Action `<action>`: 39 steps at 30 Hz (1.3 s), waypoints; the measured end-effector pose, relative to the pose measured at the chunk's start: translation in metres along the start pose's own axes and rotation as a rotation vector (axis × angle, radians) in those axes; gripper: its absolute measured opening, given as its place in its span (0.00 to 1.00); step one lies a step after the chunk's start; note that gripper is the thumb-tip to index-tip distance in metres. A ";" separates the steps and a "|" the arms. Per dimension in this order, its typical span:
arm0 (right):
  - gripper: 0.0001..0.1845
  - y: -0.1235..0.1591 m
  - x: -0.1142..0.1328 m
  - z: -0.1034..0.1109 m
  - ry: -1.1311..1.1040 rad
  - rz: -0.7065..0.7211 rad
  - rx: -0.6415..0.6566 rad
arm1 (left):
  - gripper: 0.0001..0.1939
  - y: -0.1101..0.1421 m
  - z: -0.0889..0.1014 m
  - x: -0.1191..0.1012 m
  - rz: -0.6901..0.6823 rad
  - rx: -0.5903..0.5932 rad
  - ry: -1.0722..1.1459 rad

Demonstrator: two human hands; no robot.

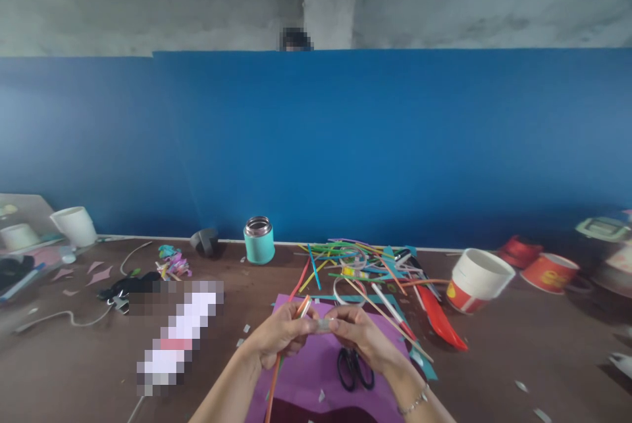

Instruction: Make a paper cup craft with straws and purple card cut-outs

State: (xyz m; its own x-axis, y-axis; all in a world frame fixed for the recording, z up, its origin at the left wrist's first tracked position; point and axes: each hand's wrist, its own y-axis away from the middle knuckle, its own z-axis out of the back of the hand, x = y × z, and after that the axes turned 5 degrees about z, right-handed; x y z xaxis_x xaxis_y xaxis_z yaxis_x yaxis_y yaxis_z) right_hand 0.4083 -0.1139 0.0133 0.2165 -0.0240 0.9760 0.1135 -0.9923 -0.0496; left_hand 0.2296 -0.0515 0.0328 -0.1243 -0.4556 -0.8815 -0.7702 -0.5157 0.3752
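My left hand (285,332) is closed around a long, thin orange strip (273,389) that runs down toward the front edge, with a bit of green beside it. Between the fingertips of both hands stretches a small translucent piece (323,325), perhaps clear tape; its exact kind cannot be made out. My right hand (359,332) pinches the right end of that piece. Beneath the hands lies a purple sheet (316,380), and black-handled scissors (354,369) rest on it by my right wrist.
A heap of coloured strips (340,255) lies behind the hands. Around it are a turquoise jar (259,242), stacked paper cups (478,278), a red plastic piece (439,321) and a white-and-red pen (394,310). A blurred-out power-strip shape (182,337) is at left. A blue partition (316,147) closes off the back.
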 end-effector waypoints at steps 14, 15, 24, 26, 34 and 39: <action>0.14 0.000 -0.001 0.002 -0.008 0.017 0.035 | 0.15 -0.001 -0.001 0.000 -0.038 -0.006 -0.004; 0.14 -0.001 -0.001 0.002 0.003 0.022 0.034 | 0.15 -0.001 -0.001 0.000 -0.040 -0.020 -0.013; 0.15 -0.001 0.002 0.001 0.078 0.025 -0.013 | 0.16 -0.004 -0.004 -0.001 -0.041 -0.056 -0.045; 0.16 0.000 0.004 -0.001 0.096 0.028 -0.027 | 0.16 -0.004 -0.005 -0.002 -0.043 -0.056 -0.060; 0.17 -0.002 0.005 -0.004 0.201 0.066 -0.080 | 0.18 -0.006 -0.008 -0.003 -0.077 -0.081 -0.061; 0.19 -0.010 -0.002 -0.003 0.265 0.147 -0.238 | 0.20 -0.010 -0.011 0.001 -0.231 -0.286 0.017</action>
State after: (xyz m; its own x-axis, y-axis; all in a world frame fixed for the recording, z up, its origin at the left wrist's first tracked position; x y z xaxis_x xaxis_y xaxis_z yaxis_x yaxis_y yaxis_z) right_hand 0.4040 -0.1041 0.0125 -0.0475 -0.1681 0.9846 -0.1352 -0.9756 -0.1730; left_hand 0.2446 -0.0550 0.0310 0.0447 -0.3137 -0.9485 -0.5706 -0.7873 0.2335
